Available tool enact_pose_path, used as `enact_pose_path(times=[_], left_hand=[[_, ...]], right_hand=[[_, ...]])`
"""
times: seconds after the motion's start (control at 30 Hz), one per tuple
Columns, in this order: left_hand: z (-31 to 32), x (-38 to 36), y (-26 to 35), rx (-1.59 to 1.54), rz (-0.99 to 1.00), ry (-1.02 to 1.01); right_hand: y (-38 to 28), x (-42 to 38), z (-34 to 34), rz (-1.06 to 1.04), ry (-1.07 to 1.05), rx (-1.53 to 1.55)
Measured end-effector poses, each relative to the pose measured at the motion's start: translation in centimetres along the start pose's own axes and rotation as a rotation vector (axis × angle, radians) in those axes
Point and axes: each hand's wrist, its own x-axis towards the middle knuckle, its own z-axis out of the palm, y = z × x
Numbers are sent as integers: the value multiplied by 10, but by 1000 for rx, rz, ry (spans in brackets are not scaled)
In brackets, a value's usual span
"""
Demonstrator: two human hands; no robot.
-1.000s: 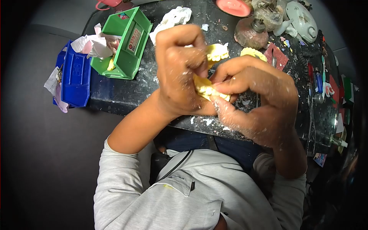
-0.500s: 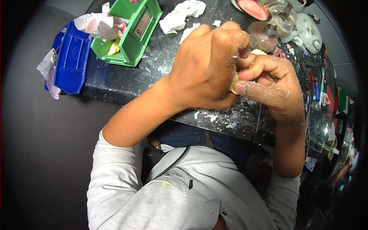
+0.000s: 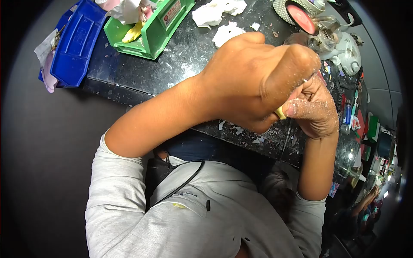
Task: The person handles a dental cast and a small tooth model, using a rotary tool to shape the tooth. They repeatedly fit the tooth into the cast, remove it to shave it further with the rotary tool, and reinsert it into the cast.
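My left hand [image 3: 254, 86] is curled into a closed grip with its back toward me, hiding most of what is between the hands. Beside it, my right hand [image 3: 318, 107] has its thumb pressed on a small pale-yellow piece [image 3: 280, 113]. Only a thin end of that piece shows, against the left palm side, so its kind cannot be made out. The right fingers curl behind the left hand and are partly covered. White dust and crumbs cling to both hands, which are held above the front edge of the dark worktable [image 3: 124, 79].
A blue bin [image 3: 75, 47] and a green bin [image 3: 155, 47] stand at the left; the green one holds papers and a yellow piece [image 3: 133, 33]. Crumpled white tissue [image 3: 215, 15] lies behind my hands. A pink-filled round dish [image 3: 301, 18], glassware [image 3: 322, 41] and hand tools [image 3: 348, 107] are at the right.
The view has shifted a little. My left hand has turned and moved right, covering more of the yellow piece and of my right fingers. The right thumb stays on the piece.
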Motion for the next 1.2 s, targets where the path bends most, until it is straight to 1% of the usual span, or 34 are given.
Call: enact_pose_path(times=[0.07, 0.17, 0.23, 0.47, 0.57, 0.63, 0.97, 1.03, 1.07, 1.1, 1.13, 1.17, 1.2], left_hand=[[0, 1, 1, -13, 3, 10], [1, 1, 4, -7, -16, 35], [0, 1, 4, -15, -51, -16], [-1, 1, 5, -11, -50, -19], [-1, 1, 5, -28, -49, -19], [0, 2, 5, -5, -38, 11], [-1, 2, 4, -47, 8, 27], [-1, 6, 4, -78, -4, 69], [-3, 8, 5, -89, 2, 61], [-9, 11, 7, -47, -14, -3], [-12, 13, 6, -7, -27, -68], [-11, 12, 4, -22, -15, -82], [-8, 11, 2, -76, -24, -30]], right_hand=[[5, -1, -1, -15, 59, 29], [8, -2, -4, -28, 55, 31], [9, -3, -5, -21, 59, 35], [4, -2, 1, 25, 63, 29], [7, -2, -2, 0, 58, 20], [6, -2, 0, -3, 65, 21], [3, -1, 6, -24, 56, 10], [2, -1, 7, -17, 67, 21], [1, -1, 8, -8, 75, 30], [-3, -2, 10, -20, 87, 39], [-9, -2, 13, -29, 56, -14], [-10, -2, 16, -38, 27, -66], [-6, -2, 18, -97, -10, 15]])
